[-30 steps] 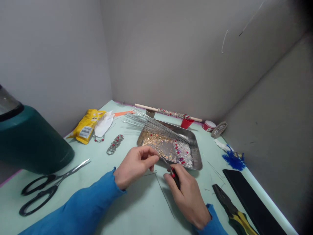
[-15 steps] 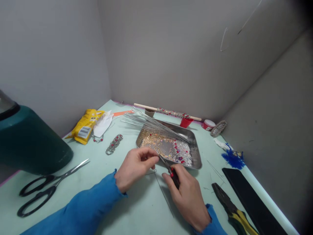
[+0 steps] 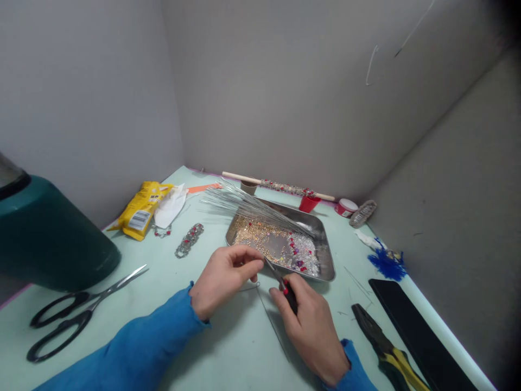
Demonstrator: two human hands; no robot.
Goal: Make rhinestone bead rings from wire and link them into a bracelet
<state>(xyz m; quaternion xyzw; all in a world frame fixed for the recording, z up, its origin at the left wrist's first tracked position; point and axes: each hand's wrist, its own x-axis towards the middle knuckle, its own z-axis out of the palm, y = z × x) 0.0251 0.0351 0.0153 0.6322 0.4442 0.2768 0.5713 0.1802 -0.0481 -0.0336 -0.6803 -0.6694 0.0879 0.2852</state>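
Over the near edge of the bead tray, my left hand [image 3: 228,274] is closed in a pinch, thumb against forefinger; what lies between them is too small to make out. My right hand [image 3: 311,323] is wrapped round small pliers [image 3: 288,290] with dark and red handles. Their narrow jaws reach the left fingertips. Just below those fingertips shows a thin wire [image 3: 271,319] with a small loop; I cannot tell whether it is held or lies on the table. The metal tray [image 3: 329,258] holds gold, clear and red beads, and a bundle of wires [image 3: 260,209] lies across it.
Black-handled scissors [image 3: 87,304] and a green bottle [image 3: 61,233] are at left, near a yellow packet [image 3: 142,209] and a beaded wire piece [image 3: 190,240]. Larger pliers [image 3: 380,342] and a black bar [image 3: 415,331] lie at right. A beaded stick [image 3: 240,177] rests behind the tray.
Almost nothing differs. Both hands and the pliers hold their positions, and the whole view has shifted by a few pixels.
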